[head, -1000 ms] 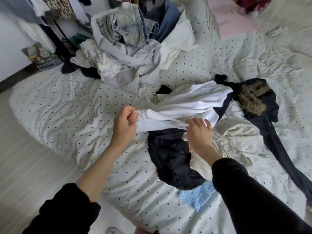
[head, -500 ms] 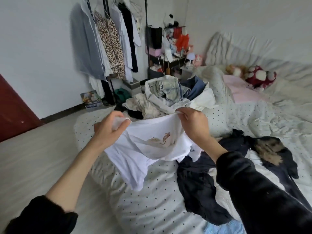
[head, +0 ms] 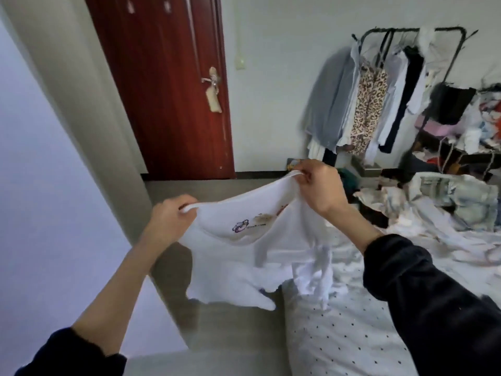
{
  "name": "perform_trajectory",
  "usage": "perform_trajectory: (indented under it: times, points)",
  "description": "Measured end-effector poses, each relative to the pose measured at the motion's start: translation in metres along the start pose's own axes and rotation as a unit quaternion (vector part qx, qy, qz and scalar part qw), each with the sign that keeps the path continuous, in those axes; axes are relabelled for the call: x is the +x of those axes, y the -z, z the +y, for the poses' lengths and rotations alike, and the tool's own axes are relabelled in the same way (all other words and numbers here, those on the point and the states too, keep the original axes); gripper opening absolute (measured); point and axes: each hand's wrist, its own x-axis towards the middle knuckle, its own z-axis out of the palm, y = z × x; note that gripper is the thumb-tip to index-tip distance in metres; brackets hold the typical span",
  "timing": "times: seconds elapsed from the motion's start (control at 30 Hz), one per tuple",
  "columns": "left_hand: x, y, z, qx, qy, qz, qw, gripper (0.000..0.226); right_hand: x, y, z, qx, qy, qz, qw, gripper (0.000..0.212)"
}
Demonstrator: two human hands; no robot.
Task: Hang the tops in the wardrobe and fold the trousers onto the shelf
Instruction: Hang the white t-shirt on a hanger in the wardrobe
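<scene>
A white top (head: 244, 256) with a small printed picture hangs in the air in front of me, over the bed's left edge. My left hand (head: 169, 219) grips its upper left edge and my right hand (head: 318, 185) pinches its upper right edge, higher up. The cloth is spread between the two hands and its lower part dangles. A black clothes rail (head: 406, 31) with several hung garments (head: 366, 104) stands against the far wall at the right. A heap of clothes (head: 447, 202), with pale jeans on top, lies on the bed behind my right arm.
The bed with a dotted cover (head: 339, 335) fills the lower right. A dark red door (head: 168, 85) is shut at the back left. A pale wall corner (head: 81, 118) stands close on my left. Cluttered shelves (head: 466, 137) sit beside the rail. Grey floor (head: 217, 335) runs between wall and bed.
My view has swung left from the bed towards the door. Both hands have lifted the white top off the bed and spread it out in the air.
</scene>
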Motion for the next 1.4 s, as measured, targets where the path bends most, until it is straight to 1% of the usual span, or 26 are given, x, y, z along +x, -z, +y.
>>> perform_trajectory:
  times: [0.07, 0.13, 0.2, 0.23, 0.27, 0.37, 0.43, 0.47, 0.53, 0.6, 0.7, 0.8, 0.83, 0.9, 0.97, 1.0, 1.03, 1.1, 1.13, 1.2, 1.27, 1.33, 1.37, 1.4]
  points:
    - [-0.02, 0.025, -0.023, -0.01, 0.041, 0.032, 0.999, 0.014, 0.007, -0.029, -0.024, 0.069, -0.028, -0.048, 0.996, 0.02]
    - [-0.042, 0.047, -0.043, -0.02, 0.07, 0.064, 0.995, 0.011, 0.011, -0.055, -0.047, 0.108, -0.022, -0.099, 0.989, 0.02]
    - [-0.072, 0.07, -0.063, -0.002, 0.114, 0.095, 0.989, 0.007, 0.01, -0.085, -0.073, 0.118, 0.026, -0.163, 0.979, 0.02]
    - [-0.086, 0.08, -0.075, 0.012, 0.134, 0.107, 0.985, 0.01, 0.008, -0.099, -0.086, 0.119, 0.045, -0.196, 0.972, 0.021]
    - [-0.096, 0.086, -0.081, 0.021, 0.147, 0.111, 0.983, 0.012, 0.005, -0.107, -0.093, 0.115, 0.06, -0.22, 0.967, 0.021]
    - [-0.134, 0.113, -0.102, 0.065, 0.222, 0.169, 0.958, 0.011, -0.004, -0.141, -0.125, 0.106, 0.15, -0.276, 0.944, 0.022]
    - [-0.153, 0.127, -0.108, 0.09, 0.278, 0.213, 0.932, 0.011, -0.01, -0.155, -0.145, 0.084, 0.206, -0.302, 0.927, 0.023]
    - [-0.161, 0.134, -0.11, 0.086, 0.304, 0.231, 0.92, 0.011, -0.013, -0.159, -0.153, 0.069, 0.23, -0.31, 0.92, 0.025]
    - [-0.175, 0.144, -0.112, 0.056, 0.354, 0.272, 0.893, 0.012, -0.017, -0.165, -0.169, 0.05, 0.277, -0.311, 0.908, 0.03]
    - [-0.194, 0.154, -0.115, 0.029, 0.391, 0.326, 0.86, 0.015, -0.021, -0.174, -0.184, 0.045, 0.297, -0.312, 0.901, 0.032]
    - [-0.218, 0.164, -0.116, 0.0, 0.418, 0.39, 0.82, 0.015, -0.025, -0.188, -0.207, 0.063, 0.271, -0.339, 0.899, 0.021]
    - [-0.244, 0.171, -0.125, -0.015, 0.449, 0.415, 0.791, 0.017, -0.033, -0.204, -0.241, 0.098, 0.234, -0.405, 0.878, 0.013]
    - [-0.254, 0.174, -0.131, -0.024, 0.46, 0.429, 0.777, 0.018, -0.037, -0.209, -0.254, 0.11, 0.221, -0.429, 0.869, 0.012]
    - [-0.275, 0.181, -0.144, -0.065, 0.474, 0.48, 0.735, 0.02, -0.048, -0.217, -0.285, 0.133, 0.205, -0.461, 0.853, 0.013]
    - [-0.29, 0.187, -0.154, -0.106, 0.471, 0.535, 0.693, 0.019, -0.058, -0.222, -0.312, 0.172, 0.206, -0.461, 0.846, 0.014]
    - [-0.298, 0.192, -0.16, -0.112, 0.47, 0.56, 0.673, 0.02, -0.064, -0.228, -0.328, 0.199, 0.208, -0.46, 0.84, 0.02]
    - [-0.304, 0.197, -0.167, -0.113, 0.469, 0.574, 0.662, 0.021, -0.069, -0.231, -0.343, 0.227, 0.206, -0.459, 0.834, 0.023]
    - [-0.316, 0.208, -0.183, -0.104, 0.471, 0.573, 0.663, 0.02, -0.075, -0.243, -0.371, 0.26, 0.201, -0.466, 0.821, 0.018]
    - [-0.321, 0.212, -0.19, -0.094, 0.473, 0.563, 0.671, 0.019, -0.075, -0.25, -0.381, 0.26, 0.207, -0.472, 0.816, 0.018]
    - [-0.333, 0.224, -0.209, -0.063, 0.482, 0.542, 0.686, 0.017, -0.077, -0.269, -0.403, 0.229, 0.238, -0.5, 0.801, 0.022]
    - [-0.343, 0.237, -0.23, -0.01, 0.5, 0.528, 0.686, 0.014, -0.083, -0.292, -0.429, 0.182, 0.262, -0.53, 0.786, 0.023]
    - [-0.352, 0.249, -0.247, 0.026, 0.528, 0.491, 0.692, 0.008, -0.091, -0.314, -0.455, 0.135, 0.278, -0.526, 0.792, 0.038]
    - [-0.356, 0.254, -0.255, 0.014, 0.54, 0.457, 0.706, 0.009, -0.094, -0.321, -0.464, 0.112, 0.294, -0.504, 0.804, 0.04]
    - [-0.36, 0.259, -0.263, -0.016, 0.548, 0.411, 0.728, 0.012, -0.098, -0.33, -0.475, 0.099, 0.316, -0.474, 0.816, 0.04]
